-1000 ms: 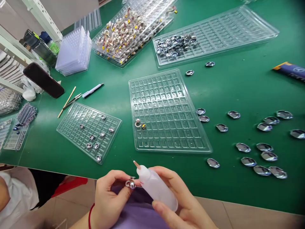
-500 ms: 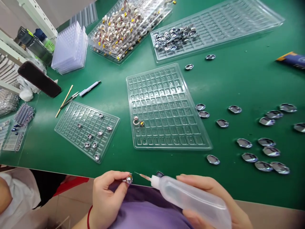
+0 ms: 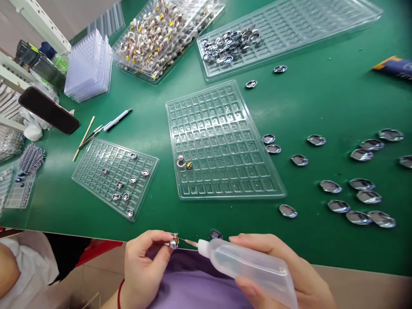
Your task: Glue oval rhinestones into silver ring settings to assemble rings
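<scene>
Near the table's front edge, my left hand point(image 3: 147, 262) pinches a small shiny metal part point(image 3: 174, 241) between thumb and fingertips; a bit of yellow shows on it. My right hand point(image 3: 286, 274) is wrapped round a translucent squeeze bottle point(image 3: 247, 266) with a white cap and a thin needle-like tip point(image 3: 189, 243). The tip points left and reaches up to the metal part; whether it touches cannot be made out. Just beyond the bottle's neck lies a shiny oval metal shell point(image 3: 216, 234). Ahead is a clear compartment tray point(image 3: 225, 171) with a small curled white piece with yellow point(image 3: 184, 164) at its left.
Several metal shells point(image 3: 339, 206) lie scattered at right. A smaller tray point(image 3: 96, 171) holds several shiny pieces. Behind stand trays of white parts point(image 3: 154, 38) and a long tray point(image 3: 305, 34) with piled shells. Tweezers, a pen point(image 3: 117, 120) and a phone point(image 3: 48, 109) are at left.
My right hand has brought the bottle leftward, and its tip is now at the metal part in my left hand. The left hand keeps its pinch. The view has shifted slightly.
</scene>
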